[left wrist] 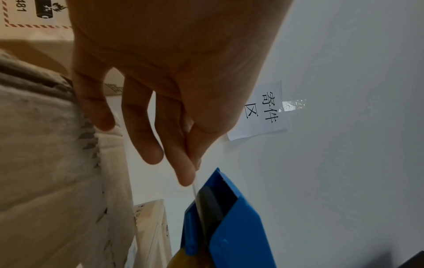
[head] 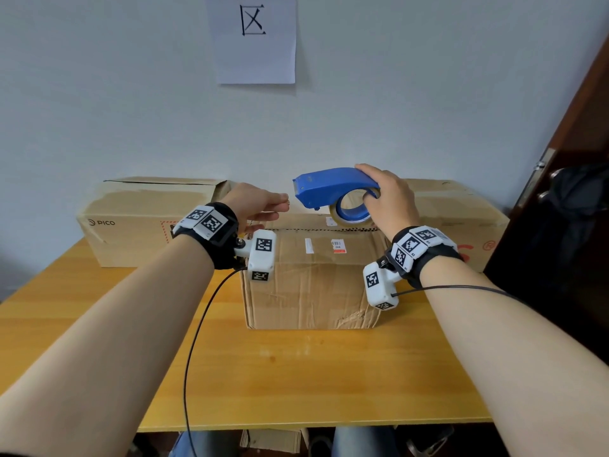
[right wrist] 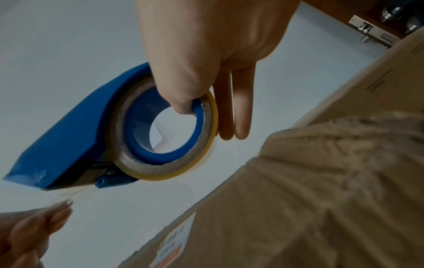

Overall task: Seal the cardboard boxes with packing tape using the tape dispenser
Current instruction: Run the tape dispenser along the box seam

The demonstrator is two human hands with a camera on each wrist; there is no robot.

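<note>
My right hand [head: 385, 199] grips a blue tape dispenser [head: 324, 189] [right wrist: 75, 141] above the small cardboard box [head: 313, 278] in the middle of the table; the thumb hooks into the core of the clear tape roll [right wrist: 165, 137]. My left hand [head: 260, 202] [left wrist: 183, 154] is just left of the dispenser's mouth and pinches the free end of the tape [left wrist: 195, 186] between thumb and forefinger. A short strip of clear tape runs from the fingers to the dispenser [left wrist: 220, 217]. The box's top is largely hidden behind the hands.
Two long cardboard boxes lie against the wall, one marked PICO at the left [head: 138, 219] and one at the right [head: 461, 222]. The wooden table [head: 296, 374] extends toward me. A dark door [head: 576, 179] stands at the right. A paper sign [head: 253, 37] hangs on the wall.
</note>
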